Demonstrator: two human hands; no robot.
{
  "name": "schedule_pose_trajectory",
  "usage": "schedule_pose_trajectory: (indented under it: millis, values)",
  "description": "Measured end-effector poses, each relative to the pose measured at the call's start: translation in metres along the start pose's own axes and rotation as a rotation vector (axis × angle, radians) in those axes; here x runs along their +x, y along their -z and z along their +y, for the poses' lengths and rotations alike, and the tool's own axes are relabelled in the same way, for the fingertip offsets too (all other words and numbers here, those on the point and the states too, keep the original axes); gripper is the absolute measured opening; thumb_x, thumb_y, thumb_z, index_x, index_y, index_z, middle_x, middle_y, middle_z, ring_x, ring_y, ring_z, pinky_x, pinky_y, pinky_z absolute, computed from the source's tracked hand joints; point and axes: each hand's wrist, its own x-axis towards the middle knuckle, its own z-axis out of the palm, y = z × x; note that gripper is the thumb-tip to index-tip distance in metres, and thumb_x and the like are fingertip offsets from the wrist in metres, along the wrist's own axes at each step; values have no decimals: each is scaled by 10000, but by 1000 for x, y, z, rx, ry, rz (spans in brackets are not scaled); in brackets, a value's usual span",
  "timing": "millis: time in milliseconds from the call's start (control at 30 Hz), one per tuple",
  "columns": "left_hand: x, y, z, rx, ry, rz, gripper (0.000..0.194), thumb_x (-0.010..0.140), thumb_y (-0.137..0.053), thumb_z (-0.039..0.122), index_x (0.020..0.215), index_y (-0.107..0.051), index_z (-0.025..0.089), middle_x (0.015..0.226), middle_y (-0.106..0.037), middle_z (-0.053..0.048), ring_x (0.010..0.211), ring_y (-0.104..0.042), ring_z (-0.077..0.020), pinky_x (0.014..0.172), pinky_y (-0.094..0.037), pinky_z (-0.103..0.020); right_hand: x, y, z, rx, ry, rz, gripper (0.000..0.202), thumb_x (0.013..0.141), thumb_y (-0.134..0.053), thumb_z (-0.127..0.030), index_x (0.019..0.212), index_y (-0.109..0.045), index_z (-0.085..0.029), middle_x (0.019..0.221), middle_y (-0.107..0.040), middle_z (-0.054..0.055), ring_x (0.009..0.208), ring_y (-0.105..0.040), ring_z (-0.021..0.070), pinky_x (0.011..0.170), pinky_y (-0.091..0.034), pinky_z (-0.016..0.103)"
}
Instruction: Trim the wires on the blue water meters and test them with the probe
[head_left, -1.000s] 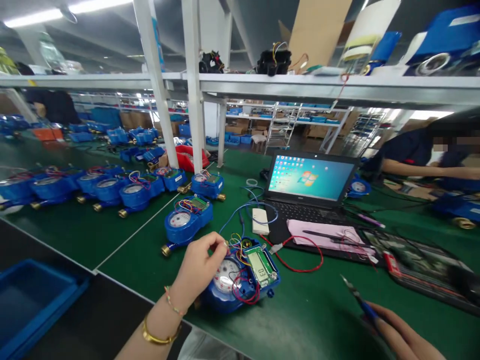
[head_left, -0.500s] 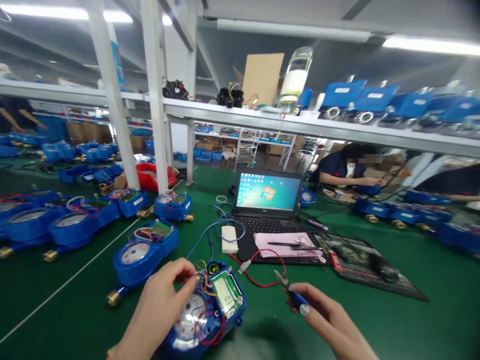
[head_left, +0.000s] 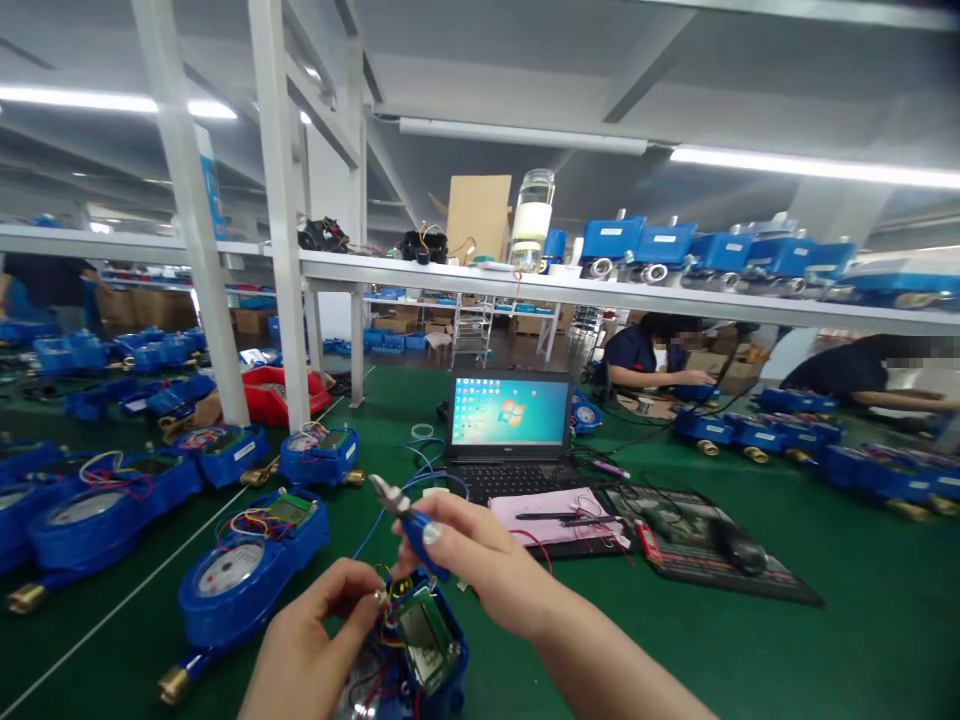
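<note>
Blue-handled pliers (head_left: 405, 515) are gripped in my right hand (head_left: 469, 550), jaws pointing up and left. Close beside it, my left hand (head_left: 322, 630) pinches thin wires at the upper edge of a blue water meter (head_left: 454, 660). That meter's small display with a green circuit board (head_left: 424, 635) faces up. My hands partly cover the meter's round dial and its wires. A second blue meter (head_left: 232, 570), its wires exposed, lies to the left of my left hand.
A laptop (head_left: 510, 420) stands behind the hands, a pink cloth (head_left: 551, 515) on its front. A mouse (head_left: 739, 545) rests on a patterned mat to the right. More blue meters (head_left: 112, 500) line the left side. Co-workers (head_left: 645, 355) sit beyond, under a shelf (head_left: 450, 275).
My right hand has moved left with the pliers, from the open table to above the meter beside my left hand. The camera view has tilted up and shifted right.
</note>
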Motion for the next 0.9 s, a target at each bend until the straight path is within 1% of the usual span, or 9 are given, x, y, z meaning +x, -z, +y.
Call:
schedule_pose_trajectory:
  millis: [67,133,267,367,433,533,667,767,900]
  values:
    - [1,-1,-3,-36,9,-1,293,780,-537,511,811,-613,229,785,-651,-3,769,-616,-233,706,-490,-289,24,-10,2,-80,21,-53,544,750,-579,-664,924,-576,-149,746,-589,24,763,-590,180,767,-440,322]
    - [2,-2,-5,-59,-1,-6,295,762,-557,506,817,-623,225,804,-662,-13,788,-627,-245,725,-502,-300,43,-17,8,-237,-7,-70,528,771,-554,-652,951,-575,-157,776,-606,26,785,-585,177,739,-455,306]
    - [-4,-2,5,-71,-31,46,215,763,-573,426,785,-631,221,765,-663,-3,727,-631,-224,704,-508,-287,60,-22,19,-609,-102,-96,325,856,-530,-470,978,-598,-177,803,-622,5,729,-576,142,627,-453,239]
    - [-12,-3,16,-115,-70,127,137,736,-556,326,735,-611,201,698,-641,-3,661,-612,-202,638,-496,-270,56,-18,20,-658,-125,-135,260,848,-545,-391,922,-611,-151,766,-609,11,715,-564,149,618,-438,246]
    - [-15,-5,19,-126,-59,148,125,729,-542,304,730,-595,192,687,-627,-5,654,-599,-190,626,-487,-263,51,-11,20,-672,-130,-159,258,853,-523,-372,908,-605,-133,753,-600,21,712,-563,157,619,-432,256]
    - [-18,-7,18,-123,-24,158,139,740,-531,314,741,-581,185,691,-612,-3,665,-590,-176,628,-478,-252,48,2,20,-703,-116,-202,262,868,-481,-349,920,-596,-121,747,-599,28,703,-567,158,623,-425,261]
    - [-22,-10,15,-112,-39,195,125,757,-526,295,755,-585,185,704,-610,5,668,-584,-157,625,-468,-233,43,12,13,-830,-64,-227,237,805,-551,-305,936,-617,-119,824,-621,60,768,-565,196,689,-414,304]
    - [-25,-12,15,-78,-71,242,97,779,-542,277,764,-596,198,718,-618,21,676,-584,-141,635,-461,-213,36,15,4,-1035,25,-253,268,760,-593,-257,985,-627,-115,930,-623,100,843,-568,238,756,-403,352]
    - [-30,-16,12,-5,-119,314,64,806,-563,254,785,-619,229,744,-625,46,696,-580,-124,657,-446,-193,26,18,-9,-1437,182,-309,280,787,-592,-279,1033,-614,-146,979,-607,93,875,-582,261,765,-405,396]
